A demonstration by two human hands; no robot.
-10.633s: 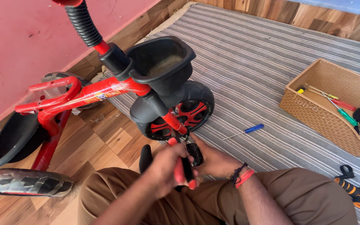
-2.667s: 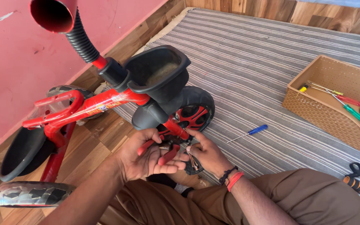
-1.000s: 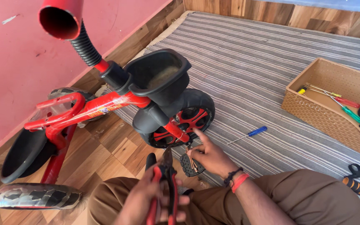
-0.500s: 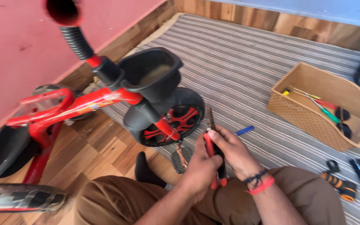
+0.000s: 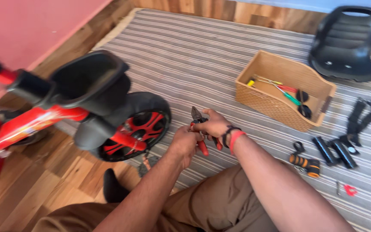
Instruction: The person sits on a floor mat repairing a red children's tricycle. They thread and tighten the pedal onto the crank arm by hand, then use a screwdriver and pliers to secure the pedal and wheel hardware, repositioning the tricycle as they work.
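Fingers (image 5: 213, 125) of right hand (image 5: 215, 128): clamped on red-handled pliers (image 5: 199, 129) | left hand (image 5: 184, 141): curled at the handles, grip uncertain | change: pliers lifted off tricycle (image 5: 65, 111), now held over striped rug (image 5: 185, 56), right of wheel (image 5: 136, 126) | basket (image 5: 280, 92) well apart.

Pliers (image 5: 199, 129): red handles largely hidden inside the right hand (image 5: 213, 126) and left hand (image 5: 184, 144); only the tip clears the fingers (image 5: 207, 112). Tricycle (image 5: 65, 116): blurred, cut off at the left edge. Small dark part (image 5: 149, 160) below the left fingers: too blurred to identify.
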